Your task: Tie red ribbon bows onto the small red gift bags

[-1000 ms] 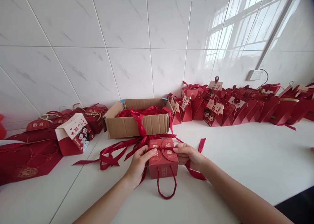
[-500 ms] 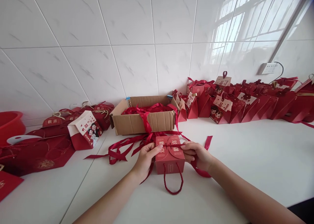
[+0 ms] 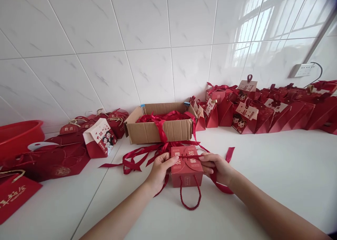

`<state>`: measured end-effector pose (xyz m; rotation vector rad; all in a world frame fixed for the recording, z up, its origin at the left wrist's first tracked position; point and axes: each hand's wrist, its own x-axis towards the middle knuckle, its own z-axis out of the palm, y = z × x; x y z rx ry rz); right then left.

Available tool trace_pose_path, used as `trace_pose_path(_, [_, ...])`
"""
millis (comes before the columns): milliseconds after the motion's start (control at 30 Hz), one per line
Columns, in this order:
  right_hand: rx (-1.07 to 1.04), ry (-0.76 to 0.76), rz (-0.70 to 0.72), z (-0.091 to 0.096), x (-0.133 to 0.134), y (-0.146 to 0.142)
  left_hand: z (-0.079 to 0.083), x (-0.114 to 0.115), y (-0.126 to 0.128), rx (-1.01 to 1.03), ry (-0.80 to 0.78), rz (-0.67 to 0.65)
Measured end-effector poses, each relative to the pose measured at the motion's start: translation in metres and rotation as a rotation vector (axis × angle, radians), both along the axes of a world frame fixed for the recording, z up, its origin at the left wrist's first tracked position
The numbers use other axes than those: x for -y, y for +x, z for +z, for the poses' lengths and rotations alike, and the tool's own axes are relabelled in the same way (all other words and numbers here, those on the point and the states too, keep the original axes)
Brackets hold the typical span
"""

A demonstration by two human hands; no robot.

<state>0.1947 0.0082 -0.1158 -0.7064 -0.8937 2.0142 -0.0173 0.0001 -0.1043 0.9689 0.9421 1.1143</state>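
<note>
A small red gift box (image 3: 186, 171) with pale lettering sits on the white countertop, its dark red rope handle (image 3: 190, 208) hanging toward me. Thin red ribbon (image 3: 193, 157) passes through the slots in its top flaps. My left hand (image 3: 158, 171) is closed on the box's left side, thumb pressed on top by the ribbon; its fingertips are partly hidden. At the right edge, my right hand (image 3: 218, 168) pinches the ribbon between thumb and forefinger, and a loose length hangs beneath it. More ribbon strands (image 3: 133, 161) trail on the counter behind the box.
Behind stands an open cardboard box (image 3: 158, 133) holding red ribbon. Rows of red gift boxes (image 3: 279, 115) line the wall on the right. Other red boxes (image 3: 71, 159), a red card-like bag (image 3: 18, 199) and a red basin (image 3: 21, 129) are at left. A socket (image 3: 302, 70) is on the tiled wall.
The whole scene has shifted slightly right in view, showing more of the left side. Both hands keep nearly the same hold on the gift box and ribbon.
</note>
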Motion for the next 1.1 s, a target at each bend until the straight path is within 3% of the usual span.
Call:
trace_pose_path(500, [0.097,0.062,0.188,0.001,-0.009,0.021,-0.008,-0.012,-0.021,-0.072,-0.033,-0.092])
trace_pose_path(700, [0.127,0.255,0.165,0.013,-0.006,0.029,-0.004,-0.012,-0.023,-0.112,0.002,-0.125])
trace_pose_path(933, [0.026,0.334,0.046,0.019,0.000,0.030,0.010,-0.005,-0.020,-0.182,0.055,-0.192])
trace_pose_path(1100, [-0.005,0.443,0.036,0.029,0.009,0.027,0.017,0.001,-0.013,-0.282,0.096,-0.272])
